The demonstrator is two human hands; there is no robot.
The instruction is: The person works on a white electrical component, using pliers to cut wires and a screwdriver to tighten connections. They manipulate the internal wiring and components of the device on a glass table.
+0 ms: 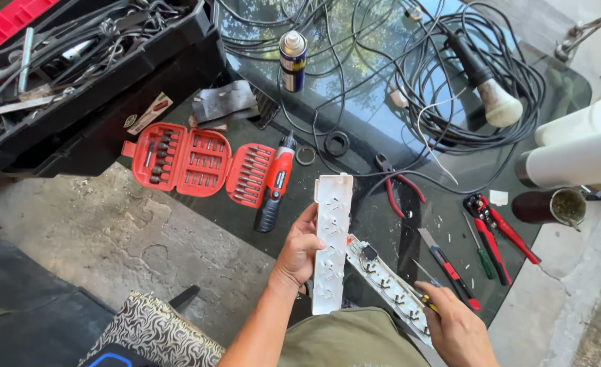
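My left hand (298,251) grips a long white plastic power-strip cover (332,238), held upright with its inner side toward me. Beside it lies the strip's other half (389,285), showing metal contacts and a small black part near its top end. My right hand (458,331) is closed around a small screwdriver with a yellow-and-black handle (428,301), its tip resting at the lower part of that half. Both pieces sit over my lap and the dark glass tabletop (382,115).
On the glass: red electric screwdriver (275,182), open red bit case (202,163), red pliers (399,190), wire strippers (494,231), utility knife (446,265), green screwdriver (480,255), spray can (292,60), coiled black cable (463,88). A black toolbox (90,75) stands far left; white cylinders (579,156) right.
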